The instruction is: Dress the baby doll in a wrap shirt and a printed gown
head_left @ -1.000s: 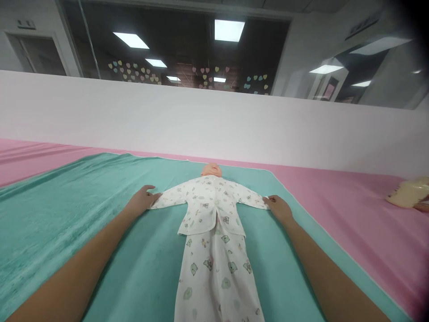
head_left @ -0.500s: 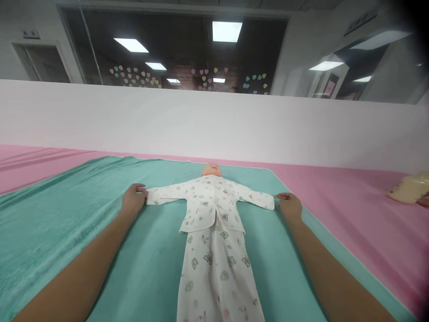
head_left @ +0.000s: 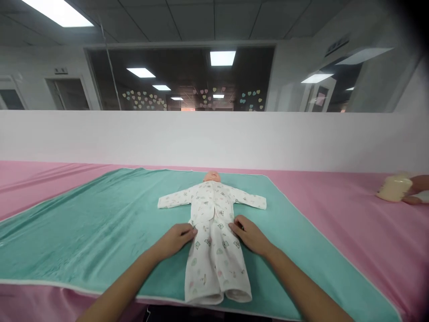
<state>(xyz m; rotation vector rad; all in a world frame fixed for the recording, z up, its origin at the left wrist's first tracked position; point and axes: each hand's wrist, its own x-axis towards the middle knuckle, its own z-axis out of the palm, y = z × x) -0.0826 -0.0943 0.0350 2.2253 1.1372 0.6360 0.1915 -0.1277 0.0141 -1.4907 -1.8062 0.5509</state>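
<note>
A baby doll [head_left: 212, 176] lies on its back on a green blanket [head_left: 134, 223], its head at the far end. It wears a white printed jacket [head_left: 212, 199] with both sleeves stretched out sideways, and matching trousers [head_left: 214, 257] whose leg openings face me. My left hand [head_left: 177, 238] is closed at the left side of the trouser waist, thumb and fingers pinching the cloth near the jacket hem. On the other side, my right hand [head_left: 250, 235] pinches the trouser waist in the same way.
Pink cloth [head_left: 342, 197] lies under and around the blanket. At the right edge another person's hand [head_left: 417, 188] is beside a pale yellow, rounded container [head_left: 394, 187]. A white low wall [head_left: 201, 138] stands behind, with glass above it.
Both my hands have left the sleeve ends, come inward and toward me, and taken hold of the trouser waist. The view has tilted and shows the trouser leg ends.
</note>
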